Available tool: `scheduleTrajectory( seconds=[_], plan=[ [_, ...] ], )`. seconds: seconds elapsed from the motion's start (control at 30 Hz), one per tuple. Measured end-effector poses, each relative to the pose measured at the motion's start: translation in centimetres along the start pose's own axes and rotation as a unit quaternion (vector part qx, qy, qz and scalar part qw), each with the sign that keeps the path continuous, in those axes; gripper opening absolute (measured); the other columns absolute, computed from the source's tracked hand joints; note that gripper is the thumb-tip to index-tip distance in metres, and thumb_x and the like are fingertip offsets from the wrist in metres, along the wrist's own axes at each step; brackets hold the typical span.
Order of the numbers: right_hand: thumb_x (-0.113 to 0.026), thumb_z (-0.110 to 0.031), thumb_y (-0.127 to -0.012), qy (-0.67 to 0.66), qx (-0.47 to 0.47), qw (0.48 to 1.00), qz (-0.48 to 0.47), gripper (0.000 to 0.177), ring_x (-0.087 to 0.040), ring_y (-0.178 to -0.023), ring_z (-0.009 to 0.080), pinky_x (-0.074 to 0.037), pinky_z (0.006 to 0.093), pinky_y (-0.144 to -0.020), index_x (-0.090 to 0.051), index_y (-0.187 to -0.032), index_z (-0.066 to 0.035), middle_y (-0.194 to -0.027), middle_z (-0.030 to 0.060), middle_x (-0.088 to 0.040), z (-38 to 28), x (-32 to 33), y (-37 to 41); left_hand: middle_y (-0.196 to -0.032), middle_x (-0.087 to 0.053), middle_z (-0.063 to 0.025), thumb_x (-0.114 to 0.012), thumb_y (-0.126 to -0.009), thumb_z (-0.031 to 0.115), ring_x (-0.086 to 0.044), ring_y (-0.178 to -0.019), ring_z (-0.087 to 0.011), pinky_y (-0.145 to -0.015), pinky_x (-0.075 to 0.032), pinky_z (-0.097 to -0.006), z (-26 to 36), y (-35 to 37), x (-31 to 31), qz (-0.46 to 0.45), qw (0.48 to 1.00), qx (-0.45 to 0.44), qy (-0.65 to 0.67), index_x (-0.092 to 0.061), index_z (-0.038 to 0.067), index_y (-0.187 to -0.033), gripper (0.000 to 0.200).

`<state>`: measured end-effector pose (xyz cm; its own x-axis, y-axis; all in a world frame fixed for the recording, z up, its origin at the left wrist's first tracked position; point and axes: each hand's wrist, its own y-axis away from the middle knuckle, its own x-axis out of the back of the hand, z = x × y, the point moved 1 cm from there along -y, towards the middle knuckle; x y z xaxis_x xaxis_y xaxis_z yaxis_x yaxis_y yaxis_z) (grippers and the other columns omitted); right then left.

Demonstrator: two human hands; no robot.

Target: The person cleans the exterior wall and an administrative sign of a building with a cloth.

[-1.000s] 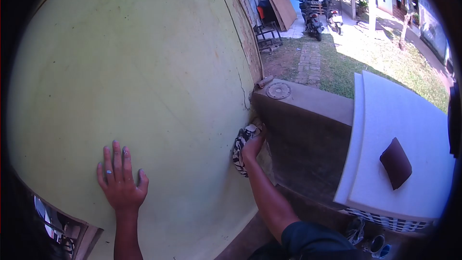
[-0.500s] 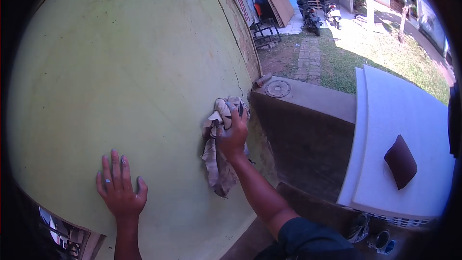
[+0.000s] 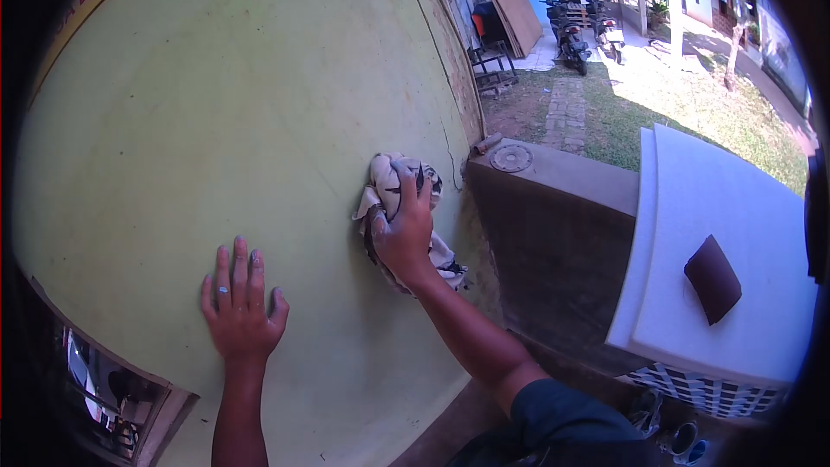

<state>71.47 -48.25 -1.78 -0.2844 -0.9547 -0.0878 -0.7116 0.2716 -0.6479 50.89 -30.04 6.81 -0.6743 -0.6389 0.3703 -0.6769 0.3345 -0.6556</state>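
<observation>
A pale green wall [image 3: 216, 147] fills the left and middle of the view, with small dark specks and a crack near its right edge. Against it my right hand [image 3: 406, 238] presses a crumpled cream and dark patterned cloth [image 3: 386, 175], whose loose end hangs below the wrist. My left hand [image 3: 242, 303] lies flat on the wall lower to the left, fingers spread and holding nothing. Whitish smears mark its fingers. A brown sheet that looks like sandpaper [image 3: 713, 280] rests on white boards [image 3: 674, 207] at the right, apart from both hands.
A low dark concrete wall [image 3: 553, 242] adjoins the green wall. Under the white boards is a white lattice basket [image 3: 705, 391], with cans [image 3: 683, 438] below. A window opening [image 3: 108, 389] is at lower left. Motorcycles [image 3: 571, 35] stand in the yard behind.
My right hand and the cloth have shifted on the wall, and the cloth's loose end now swings to the right. The view has tilted a little; my left hand remains flat on the wall.
</observation>
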Motion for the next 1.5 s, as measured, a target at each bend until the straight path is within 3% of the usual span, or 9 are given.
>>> scheduleTrajectory(
  seconds=[0.23, 0.53, 0.67, 0.87, 1.07, 1.17, 1.23, 1.4, 1.5],
  plan=[
    [-0.079, -0.002, -0.073, -0.030, 0.022, 0.998, 0.055, 0.083, -0.057, -0.122, 0.0569, -0.051, 0.0568, -0.100, -0.051, -0.149, -0.019, -0.145, 0.0353, -0.047, -0.1, -0.1, -5.2, -0.165, -0.046, -0.0086, -0.068, -0.086, 0.028, -0.041, -0.153, -0.0314, -0.120, -0.030, -0.0539, 0.0, -0.2, -0.1, 0.010, 1.000, -0.006, 0.001, -0.051, 0.014, -0.148, 0.066],
    [-0.071, -0.003, -0.091, 0.002, -0.307, 0.945, 0.112, 0.071, -0.051, -0.134, 0.0496, -0.042, 0.0505, -0.112, -0.040, -0.154, -0.007, -0.147, 0.0310, -0.050, 13.2, 1.1, 3.2, -0.163, -0.048, -0.0070, -0.067, -0.087, 0.031, -0.043, -0.152, -0.0295, -0.118, -0.032, -0.0545, 0.1, -0.1, 0.0, 0.018, 1.000, -0.007, -0.012, -0.055, 0.015, -0.145, 0.061],
    [-0.074, -0.005, -0.088, -0.058, -0.066, 0.996, 0.015, 0.089, -0.042, -0.139, 0.0563, -0.039, 0.0510, -0.116, -0.027, -0.163, -0.007, -0.148, 0.0376, -0.044, 1.1, -1.1, 3.8, -0.162, -0.049, -0.0069, -0.068, -0.087, 0.032, -0.043, -0.152, -0.0287, -0.118, -0.033, -0.0546, 0.1, -0.2, -0.1, 0.021, 1.000, -0.008, -0.009, -0.056, 0.014, -0.143, 0.060],
    [-0.077, -0.011, -0.078, -0.028, 0.356, 0.929, -0.095, 0.079, -0.054, -0.130, 0.0487, -0.045, 0.0532, -0.108, -0.055, -0.153, -0.018, -0.138, 0.0299, -0.054, -12.6, -5.3, 1.6, -0.162, -0.049, -0.0098, -0.068, -0.088, 0.030, -0.041, -0.153, -0.0307, -0.121, -0.027, -0.0562, -1.4, 1.5, 0.2, 0.031, 0.997, 0.025, 0.072, -0.057, 0.011, -0.140, 0.057],
    [-0.076, -0.009, -0.077, -0.041, 0.280, 0.958, 0.035, 0.081, -0.051, -0.130, 0.0522, -0.039, 0.0554, -0.112, -0.054, -0.154, -0.021, -0.138, 0.0302, -0.054, -9.0, -3.9, -6.2, -0.164, -0.047, -0.0070, -0.065, -0.089, 0.031, -0.042, -0.153, -0.0314, -0.122, -0.026, -0.0572, -6.4, 2.5, 3.6, 0.037, 0.994, 0.101, -0.014, -0.056, 0.020, -0.149, 0.061],
    [-0.076, -0.007, -0.080, -0.020, 0.167, 0.977, 0.133, 0.079, -0.047, -0.131, 0.0543, -0.035, 0.0567, -0.115, -0.046, -0.152, -0.003, -0.139, 0.0325, -0.053, -4.5, -2.4, -10.6, -0.165, -0.047, -0.0067, -0.066, -0.090, 0.032, -0.041, -0.153, -0.0336, -0.122, -0.028, -0.0569, -6.7, 2.8, 3.3, 0.045, 0.992, 0.117, -0.024, -0.054, 0.021, -0.151, 0.064],
    [-0.076, -0.008, -0.082, -0.070, 0.086, 0.988, 0.103, 0.081, -0.045, -0.135, 0.0529, -0.032, 0.0555, -0.119, -0.040, -0.154, 0.000, -0.142, 0.0322, -0.053, -3.4, -2.1, -11.1, -0.165, -0.047, -0.0066, -0.066, -0.090, 0.032, -0.042, -0.153, -0.0328, -0.121, -0.030, -0.0556, -6.6, 2.8, 3.0, 0.063, 0.990, 0.123, -0.008, -0.054, 0.021, -0.151, 0.063],
    [-0.074, -0.003, -0.075, -0.060, 0.237, 0.969, -0.044, 0.103, -0.037, -0.143, 0.0554, -0.032, 0.0537, -0.123, -0.022, -0.164, -0.003, -0.156, 0.0343, -0.037, -9.4, -2.3, -4.1, -0.166, -0.045, -0.0102, -0.066, -0.089, 0.028, -0.039, -0.154, -0.0355, -0.122, -0.028, -0.0551, -6.7, 3.0, 3.1, 0.063, 0.991, 0.115, 0.011, -0.053, 0.017, -0.150, 0.063],
    [-0.085, -0.019, -0.070, -0.057, 0.364, 0.900, -0.234, 0.101, -0.045, -0.139, 0.0499, -0.036, 0.0551, -0.120, -0.041, -0.161, -0.020, -0.147, 0.0306, -0.046, -12.5, -3.4, 0.8, -0.164, -0.047, -0.0095, -0.067, -0.088, 0.027, -0.041, -0.153, -0.0337, -0.121, -0.029, -0.0552, -6.9, 3.0, 3.3, 0.064, 0.992, 0.110, 0.015, -0.055, 0.017, -0.148, 0.061]
  ],
)
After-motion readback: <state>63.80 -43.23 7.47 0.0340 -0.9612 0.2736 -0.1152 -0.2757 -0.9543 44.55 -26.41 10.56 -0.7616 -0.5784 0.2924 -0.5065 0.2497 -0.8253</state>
